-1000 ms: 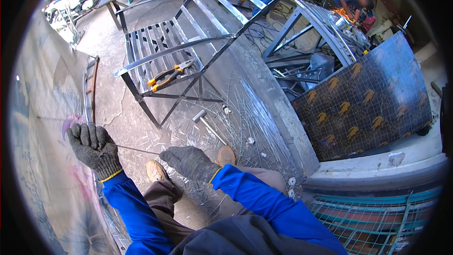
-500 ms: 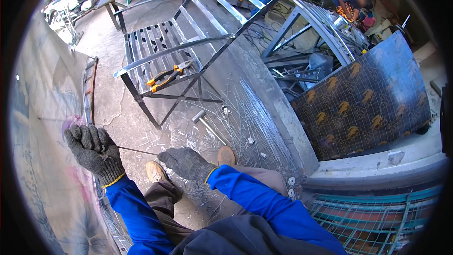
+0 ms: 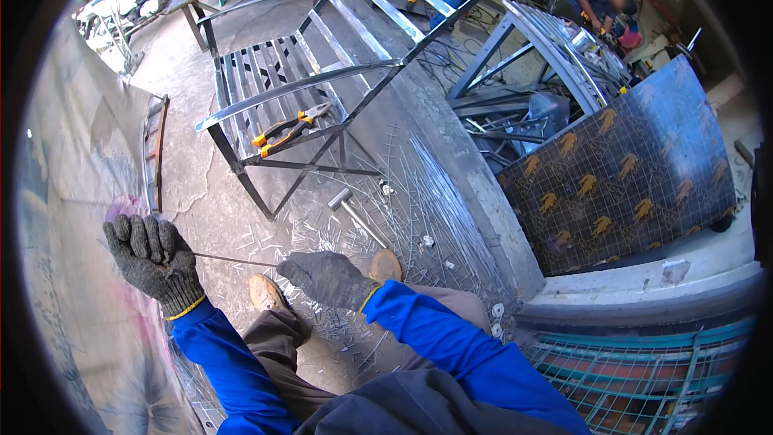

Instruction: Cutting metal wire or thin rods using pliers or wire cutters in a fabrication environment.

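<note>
Rough grey concrete floor [image 3: 193,185], cracked and littered with bright metal clippings, spreads through the workshop, bounded at its left edge by a hanging cloth [image 3: 88,161] with a blurred pinkish and dark pattern. Near that edge, the left hand [image 3: 157,262], in a grey knit glove with a yellow cuff, is turned palm up, its fingers curled closed on one end of a rod [image 3: 233,258]. Thin, dark and straight, the rod spans the gap between the hands above the floor. Beyond it stands a chair [image 3: 296,97] of flat metal slats, shiny in patches; pliers [image 3: 290,129] with orange-and-black handles lie at its seat's near edge. Nearer the body, the right hand [image 3: 326,278], gloved alike, has fingers pressed together, pinching the rod's other end. Past it, a hammer [image 3: 358,217] with a cylindrical head lies on the floor, beside long slender wires [image 3: 455,201]. Farther right are a slatted metal table [image 3: 547,48] and a bent-over co-worker [image 3: 592,4]. Toward the right edge leans a glossy dark board [image 3: 620,169], printed with a grid and repeated gold emblems; its finer marks are too small to read. Green wire mesh [image 3: 644,370] fills the lower right corner.
</note>
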Demonstrator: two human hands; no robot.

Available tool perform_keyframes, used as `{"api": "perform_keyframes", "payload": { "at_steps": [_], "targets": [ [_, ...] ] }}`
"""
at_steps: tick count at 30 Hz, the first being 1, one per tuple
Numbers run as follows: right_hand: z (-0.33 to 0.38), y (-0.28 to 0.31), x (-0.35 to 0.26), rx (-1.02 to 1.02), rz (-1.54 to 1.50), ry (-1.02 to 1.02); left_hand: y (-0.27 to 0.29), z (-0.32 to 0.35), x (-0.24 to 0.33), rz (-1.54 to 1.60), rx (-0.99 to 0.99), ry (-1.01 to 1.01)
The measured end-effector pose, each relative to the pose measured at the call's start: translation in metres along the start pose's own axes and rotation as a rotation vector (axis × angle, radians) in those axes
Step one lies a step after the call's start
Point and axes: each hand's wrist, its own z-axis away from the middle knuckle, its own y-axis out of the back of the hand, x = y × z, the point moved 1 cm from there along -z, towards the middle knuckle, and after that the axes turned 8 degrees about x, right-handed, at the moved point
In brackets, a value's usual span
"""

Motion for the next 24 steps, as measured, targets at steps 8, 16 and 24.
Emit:
{"api": "perform_keyframes", "payload": {
  "at_steps": [8, 16, 24],
  "targets": [
    [-0.002, 0.002, -0.012, 0.194, -0.102, -0.094, 0.007, -0.005, 0.009, 0.029, 0.066, -0.013],
    [0.000, -0.018, -0.009, 0.117, 0.042, 0.035, 0.003, -0.002, 0.013, -0.037, 0.125, -0.080],
    [0.001, -0.026, 0.000, 0.035, 0.039, 0.094, -0.011, 0.002, 0.009, -0.063, 0.142, -0.069]
  ]
}}
